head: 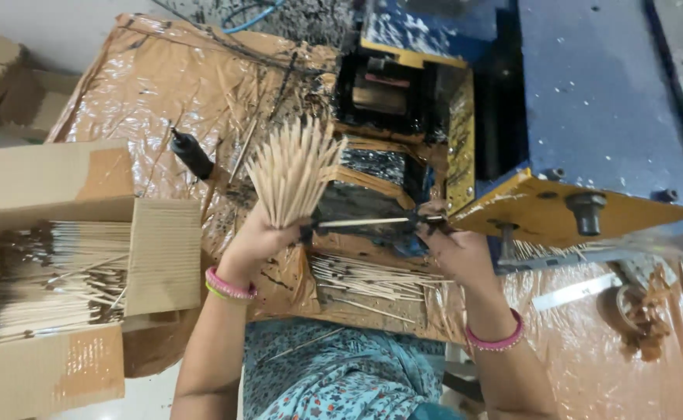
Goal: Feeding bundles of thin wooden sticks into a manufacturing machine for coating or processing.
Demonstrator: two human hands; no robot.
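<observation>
My left hand (260,237) grips a fanned bundle of thin pale wooden sticks (293,167), their tips pointing up and away. My right hand (454,249) pinches one end of a single stick (365,222) that lies level between the two hands, just in front of the blackened feed part (373,175) of a blue and yellow machine (590,109). A loose layer of more pale sticks (369,276) rests on the surface below my hands. Both wrists wear pink bangles.
An open cardboard box (61,257) at the left holds several rows of sticks with dark coated ends. Shiny brown plastic sheeting (147,85) covers the table. A dark nozzle-like tool (192,154) lies on it. Folded cardboard lies at the far left.
</observation>
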